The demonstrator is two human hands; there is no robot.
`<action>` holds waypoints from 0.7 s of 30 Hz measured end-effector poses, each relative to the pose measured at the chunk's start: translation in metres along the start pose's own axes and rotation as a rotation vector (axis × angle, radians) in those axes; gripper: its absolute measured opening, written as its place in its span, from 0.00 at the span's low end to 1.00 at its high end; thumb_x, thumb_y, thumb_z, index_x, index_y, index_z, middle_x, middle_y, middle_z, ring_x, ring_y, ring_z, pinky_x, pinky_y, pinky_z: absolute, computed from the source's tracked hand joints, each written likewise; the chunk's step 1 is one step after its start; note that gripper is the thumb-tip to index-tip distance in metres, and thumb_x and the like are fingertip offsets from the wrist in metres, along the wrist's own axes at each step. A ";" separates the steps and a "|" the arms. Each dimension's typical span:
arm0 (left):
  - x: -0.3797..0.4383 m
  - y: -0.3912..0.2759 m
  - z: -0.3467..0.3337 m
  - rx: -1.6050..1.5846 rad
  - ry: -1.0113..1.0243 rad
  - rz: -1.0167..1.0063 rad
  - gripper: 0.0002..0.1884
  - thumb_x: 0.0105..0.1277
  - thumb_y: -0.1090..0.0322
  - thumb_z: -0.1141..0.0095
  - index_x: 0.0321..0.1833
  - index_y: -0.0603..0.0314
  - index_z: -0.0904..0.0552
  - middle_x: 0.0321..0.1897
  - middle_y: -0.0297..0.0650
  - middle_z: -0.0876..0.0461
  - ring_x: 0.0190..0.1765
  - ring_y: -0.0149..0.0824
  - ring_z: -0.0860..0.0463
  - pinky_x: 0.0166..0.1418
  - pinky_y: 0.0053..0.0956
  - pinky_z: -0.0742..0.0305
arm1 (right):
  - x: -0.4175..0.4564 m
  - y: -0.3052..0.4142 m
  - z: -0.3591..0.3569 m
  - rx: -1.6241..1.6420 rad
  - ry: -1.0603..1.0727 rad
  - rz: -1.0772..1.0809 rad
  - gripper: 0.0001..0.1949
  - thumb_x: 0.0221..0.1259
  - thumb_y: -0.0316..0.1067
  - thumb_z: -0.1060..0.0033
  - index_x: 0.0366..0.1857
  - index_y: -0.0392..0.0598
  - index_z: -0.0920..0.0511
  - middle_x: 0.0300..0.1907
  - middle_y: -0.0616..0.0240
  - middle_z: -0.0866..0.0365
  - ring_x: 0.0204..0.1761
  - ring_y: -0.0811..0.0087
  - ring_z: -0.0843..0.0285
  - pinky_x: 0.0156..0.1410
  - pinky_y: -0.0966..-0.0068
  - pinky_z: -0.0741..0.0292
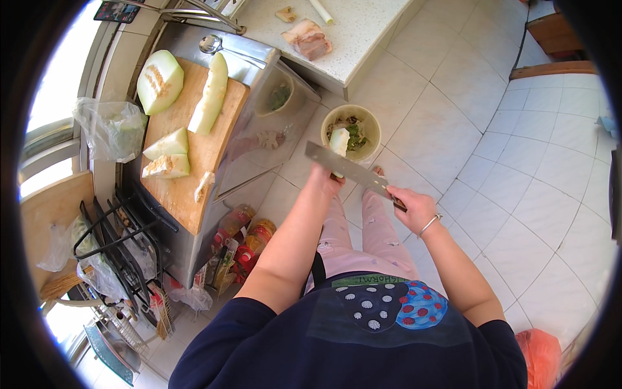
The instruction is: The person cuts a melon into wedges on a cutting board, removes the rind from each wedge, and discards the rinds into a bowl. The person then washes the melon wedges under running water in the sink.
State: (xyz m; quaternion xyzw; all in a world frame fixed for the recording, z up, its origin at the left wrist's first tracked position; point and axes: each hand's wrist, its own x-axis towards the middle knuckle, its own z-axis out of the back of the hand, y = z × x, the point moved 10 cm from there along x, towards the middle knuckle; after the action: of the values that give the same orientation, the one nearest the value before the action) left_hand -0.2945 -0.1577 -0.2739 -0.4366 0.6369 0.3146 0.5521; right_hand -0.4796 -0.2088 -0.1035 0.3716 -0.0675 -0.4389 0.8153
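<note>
My left hand (324, 176) grips a pale green-white melon piece (338, 141), probably winter melon, above a cream waste bin (374, 146). My right hand (416, 208) is closed around the dark handle of a cleaver (349, 167). The broad blade passes over the melon piece and hides part of it and of my left fingers. Pale bits stick to the blade near the handle. On a wooden cutting board (187, 204) to the left lie a long melon slice (211, 95), two wedges (167, 143) and a scrap of seedy pith (204, 186). A large seeded melon chunk (160, 82) rests at the board's far-left edge.
A metal spoon (211, 44) lies on the steel counter beyond the board. Raw meat (307, 40) and ginger (285, 14) sit on the white worktop. Bottles (260, 233) stand below the counter; a black rack (119, 228) is near left. Greens and scraps fill the bin.
</note>
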 end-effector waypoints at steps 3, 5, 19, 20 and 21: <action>0.009 -0.004 -0.002 -0.007 0.180 -0.073 0.18 0.67 0.45 0.50 0.47 0.50 0.25 0.29 0.36 0.22 0.30 0.35 0.21 0.34 0.30 0.23 | 0.002 0.014 0.004 -0.032 0.053 0.043 0.24 0.46 0.30 0.39 0.52 0.62 0.25 0.33 0.69 0.20 0.29 0.62 0.21 0.32 0.69 0.24; 0.007 0.001 -0.005 -0.041 0.148 -0.037 0.18 0.67 0.45 0.50 0.46 0.51 0.25 0.29 0.35 0.22 0.30 0.34 0.21 0.33 0.29 0.23 | 0.003 0.013 0.004 -0.047 0.040 0.053 0.24 0.44 0.28 0.40 0.51 0.60 0.24 0.34 0.70 0.19 0.29 0.63 0.21 0.31 0.70 0.24; -0.020 -0.001 0.000 0.105 -0.031 0.090 0.17 0.71 0.46 0.60 0.38 0.52 0.28 0.21 0.37 0.29 0.18 0.32 0.33 0.17 0.22 0.46 | 0.004 -0.010 -0.012 0.066 0.010 -0.137 0.21 0.48 0.29 0.41 0.50 0.58 0.24 0.36 0.62 0.18 0.34 0.58 0.20 0.39 0.67 0.23; -0.020 -0.002 0.001 0.106 -0.030 0.084 0.18 0.71 0.46 0.60 0.39 0.52 0.29 0.20 0.37 0.30 0.17 0.33 0.33 0.17 0.22 0.46 | 0.004 -0.011 -0.011 0.089 -0.003 -0.157 0.20 0.48 0.30 0.41 0.50 0.57 0.24 0.36 0.61 0.18 0.34 0.58 0.20 0.40 0.67 0.23; -0.023 -0.003 0.000 0.117 -0.039 0.079 0.18 0.72 0.46 0.61 0.39 0.53 0.29 0.20 0.37 0.30 0.17 0.33 0.33 0.17 0.22 0.46 | 0.003 -0.019 -0.014 0.119 0.003 -0.208 0.20 0.48 0.30 0.41 0.50 0.57 0.24 0.37 0.61 0.18 0.35 0.57 0.20 0.40 0.67 0.22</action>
State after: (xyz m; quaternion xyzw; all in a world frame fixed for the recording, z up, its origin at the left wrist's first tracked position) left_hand -0.2922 -0.1544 -0.2511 -0.3719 0.6600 0.3066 0.5762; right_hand -0.4839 -0.2103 -0.1267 0.4247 -0.0533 -0.5161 0.7419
